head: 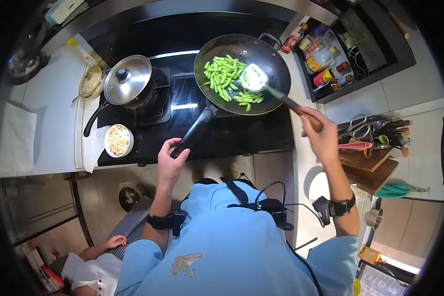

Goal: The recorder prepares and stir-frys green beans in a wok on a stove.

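My left hand (172,159) is closed around the black handle (196,129) of a large wok (273,100) on the stove. In my right hand (320,135) is the wooden handle of a metal spatula (254,77), its shiny blade down in the wok. Pieces of green beans (224,74) lie in the wok, most of them left of the blade and a smaller group just below it. On the left burner stands a saucepan with a metal lid (128,79). A white bowl (118,141) of pale chopped food sits near the stove's front left corner.
A black rack of bottles (323,70) stands right of the wok. Scissors (357,125) and other utensils are beside wooden boards (370,177) at the right. A glass lid (91,82) lies left of the saucepan. Another person (96,266) is at the lower left, near a bin (128,197).
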The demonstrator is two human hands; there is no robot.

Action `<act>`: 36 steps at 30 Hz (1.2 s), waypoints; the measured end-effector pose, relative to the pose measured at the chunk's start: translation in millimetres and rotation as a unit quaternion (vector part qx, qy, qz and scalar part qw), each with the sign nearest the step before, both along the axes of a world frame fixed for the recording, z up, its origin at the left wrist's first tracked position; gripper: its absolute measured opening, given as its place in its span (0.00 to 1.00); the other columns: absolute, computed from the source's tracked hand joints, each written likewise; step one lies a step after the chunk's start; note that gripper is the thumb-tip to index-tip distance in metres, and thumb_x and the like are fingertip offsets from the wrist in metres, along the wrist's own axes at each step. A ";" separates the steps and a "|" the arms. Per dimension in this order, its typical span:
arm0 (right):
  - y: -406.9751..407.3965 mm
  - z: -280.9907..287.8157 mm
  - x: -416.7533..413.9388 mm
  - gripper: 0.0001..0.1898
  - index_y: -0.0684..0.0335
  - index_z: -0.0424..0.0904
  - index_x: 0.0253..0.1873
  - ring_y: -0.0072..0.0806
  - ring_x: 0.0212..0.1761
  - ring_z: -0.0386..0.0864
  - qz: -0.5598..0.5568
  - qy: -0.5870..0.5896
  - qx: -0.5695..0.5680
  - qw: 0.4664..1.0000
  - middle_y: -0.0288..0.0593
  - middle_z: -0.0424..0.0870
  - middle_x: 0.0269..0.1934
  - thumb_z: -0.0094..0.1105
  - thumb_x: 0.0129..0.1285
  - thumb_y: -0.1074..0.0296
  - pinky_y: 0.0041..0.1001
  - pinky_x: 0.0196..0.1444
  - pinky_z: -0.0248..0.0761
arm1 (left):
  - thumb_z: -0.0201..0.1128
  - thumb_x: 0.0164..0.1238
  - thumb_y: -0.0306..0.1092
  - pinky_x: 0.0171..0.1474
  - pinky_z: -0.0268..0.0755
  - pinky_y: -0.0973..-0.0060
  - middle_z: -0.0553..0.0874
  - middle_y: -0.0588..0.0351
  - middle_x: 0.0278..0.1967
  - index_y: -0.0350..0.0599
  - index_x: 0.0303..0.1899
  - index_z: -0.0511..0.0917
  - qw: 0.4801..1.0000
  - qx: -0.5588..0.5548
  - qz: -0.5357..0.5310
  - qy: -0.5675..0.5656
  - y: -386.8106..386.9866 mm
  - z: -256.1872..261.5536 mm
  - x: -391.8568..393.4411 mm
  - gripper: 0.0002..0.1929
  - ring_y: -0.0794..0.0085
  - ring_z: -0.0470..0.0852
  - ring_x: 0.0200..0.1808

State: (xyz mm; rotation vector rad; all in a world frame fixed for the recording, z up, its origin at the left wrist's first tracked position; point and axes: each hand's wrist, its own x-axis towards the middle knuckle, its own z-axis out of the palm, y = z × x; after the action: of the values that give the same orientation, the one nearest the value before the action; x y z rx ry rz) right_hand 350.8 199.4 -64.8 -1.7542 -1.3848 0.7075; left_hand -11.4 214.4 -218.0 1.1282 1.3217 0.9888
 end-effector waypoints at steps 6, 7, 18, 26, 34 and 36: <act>-39.8 27.0 7.6 0.13 0.71 0.79 0.53 0.16 0.26 0.76 -0.055 -0.039 0.029 0.997 0.40 0.85 0.35 0.60 0.66 0.72 0.18 0.30 0.72 | 0.65 0.60 0.23 0.40 0.75 0.83 0.83 0.53 0.44 0.38 0.59 0.70 0.992 0.003 0.013 -0.128 -13.6 -4.8 0.5 0.24 0.80 0.80 0.37; -43.4 26.6 8.5 0.14 0.71 0.79 0.54 0.16 0.27 0.76 -0.073 -0.016 0.034 0.997 0.40 0.85 0.36 0.60 0.66 0.72 0.18 0.31 0.72 | 0.64 0.60 0.22 0.41 0.75 0.82 0.83 0.52 0.46 0.38 0.60 0.70 0.991 0.005 0.008 -0.130 -13.9 -5.8 1.1 0.25 0.80 0.80 0.38; -48.2 44.5 -3.5 0.14 0.72 0.78 0.54 0.16 0.26 0.75 -0.052 -0.075 0.024 0.996 0.40 0.85 0.36 0.60 0.67 0.72 0.18 0.31 0.71 | 0.63 0.61 0.20 0.41 0.77 0.82 0.82 0.51 0.47 0.37 0.60 0.68 0.985 -0.013 0.020 -0.168 -17.1 -4.7 3.5 0.25 0.80 0.80 0.37; -26.6 57.5 10.1 0.12 0.71 0.82 0.45 0.18 0.22 0.74 0.009 -0.177 0.026 0.984 0.40 0.82 0.25 0.62 0.65 0.67 0.20 0.27 0.70 | 0.61 0.65 0.23 0.39 0.78 0.82 0.84 0.53 0.46 0.39 0.62 0.69 0.987 -0.015 0.083 -0.134 -24.7 -11.3 11.6 0.23 0.81 0.81 0.32; 34.7 6.3 25.1 0.13 0.71 0.82 0.48 0.18 0.21 0.77 0.021 0.015 -0.031 0.999 0.40 0.80 0.23 0.61 0.66 0.66 0.21 0.24 0.73 | 0.62 0.64 0.22 0.36 0.79 0.82 0.86 0.52 0.42 0.36 0.61 0.70 0.987 -0.004 0.106 -0.124 -35.1 -8.2 25.0 0.23 0.80 0.82 0.31; 33.9 -5.2 25.4 0.13 0.71 0.80 0.50 0.18 0.21 0.78 0.022 0.065 0.022 0.997 0.40 0.82 0.26 0.60 0.67 0.67 0.20 0.26 0.73 | 0.62 0.64 0.23 0.36 0.79 0.82 0.86 0.53 0.42 0.36 0.61 0.70 0.988 -0.009 0.105 -0.115 -35.2 -6.5 26.0 0.23 0.80 0.82 0.31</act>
State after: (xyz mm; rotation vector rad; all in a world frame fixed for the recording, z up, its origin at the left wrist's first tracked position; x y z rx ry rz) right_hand 376.3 233.3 -69.9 -1.6179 -1.3436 0.7941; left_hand 14.7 179.2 -224.5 0.8437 1.2755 1.2202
